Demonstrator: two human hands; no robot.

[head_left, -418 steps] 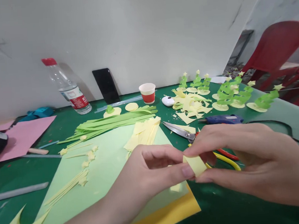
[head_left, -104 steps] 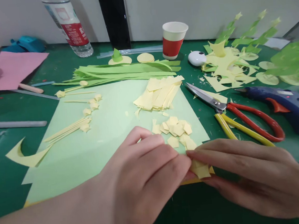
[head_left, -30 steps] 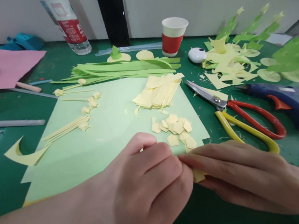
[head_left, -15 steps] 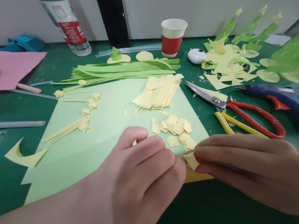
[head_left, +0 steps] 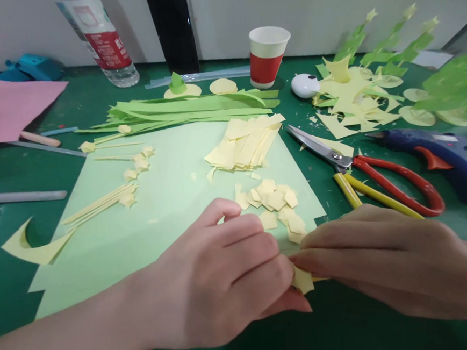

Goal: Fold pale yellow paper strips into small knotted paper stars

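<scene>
Between my two hands is a small pale-yellow paper piece (head_left: 303,280), its edges pointed and partly hidden by fingers. My left hand (head_left: 229,278) is closed, with its fingertips at the left side of the piece. From the right, the fingers of my right hand (head_left: 390,265) pinch its upper edge. Just beyond lies a pile of small yellow paper pentagons (head_left: 273,196) on light green paper sheets (head_left: 171,201). Behind them is a stack of yellow paper strips (head_left: 247,144). Thin yellow stems with star-like heads (head_left: 128,198) lie on the left.
Scissors (head_left: 339,160) and a blue glue gun (head_left: 437,151) lie at the right. A paper cup (head_left: 267,67), green strips (head_left: 188,108) and a water bottle (head_left: 110,50) stand or lie behind. Yellow scraps (head_left: 357,100), pink paper (head_left: 14,108) and a crescent offcut (head_left: 37,250) flank the sheets.
The yellow piece has moved slightly down and turned between the fingers. My right fingers have come closer to my left hand, and the left thumb now shows below. The view has shifted slightly.
</scene>
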